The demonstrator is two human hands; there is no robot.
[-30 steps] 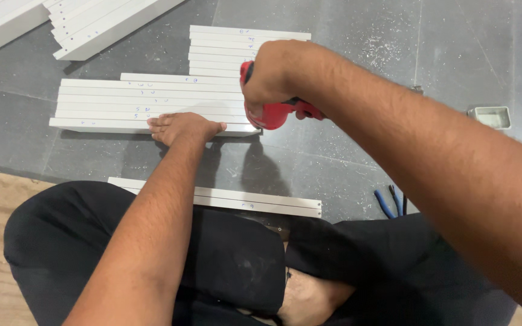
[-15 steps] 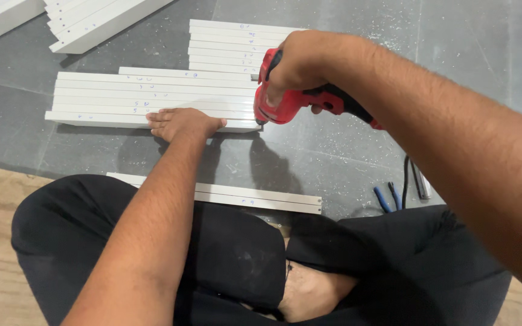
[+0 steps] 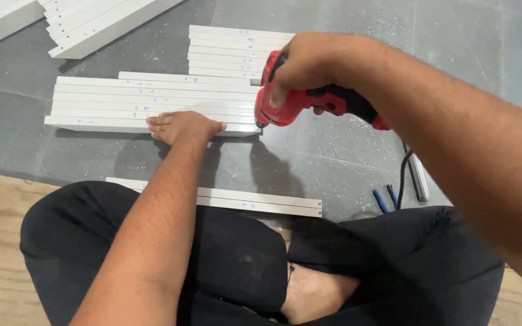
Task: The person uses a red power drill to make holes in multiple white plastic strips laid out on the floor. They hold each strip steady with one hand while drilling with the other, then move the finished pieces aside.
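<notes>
Seated on the floor, pressing down white strips and holding a red drill at their end.

Nearest, the person sits cross-legged in black trousers (image 3: 225,265) where wood flooring meets the grey floor (image 3: 333,157), with a single white strip (image 3: 243,202) lying just past the knees. Further out, the left hand (image 3: 182,127) lies flat, fingers pressed together, on the near edge of a row of long white strips (image 3: 122,102). At that row's right end the right hand (image 3: 318,66) has its fingers wrapped tight around a red drill (image 3: 300,105), nose pointing down at the strip ends. Blue-handled pliers (image 3: 383,199) lie to the right. Beyond, a shorter stack of strips (image 3: 225,51), then white boards (image 3: 92,18).
</notes>
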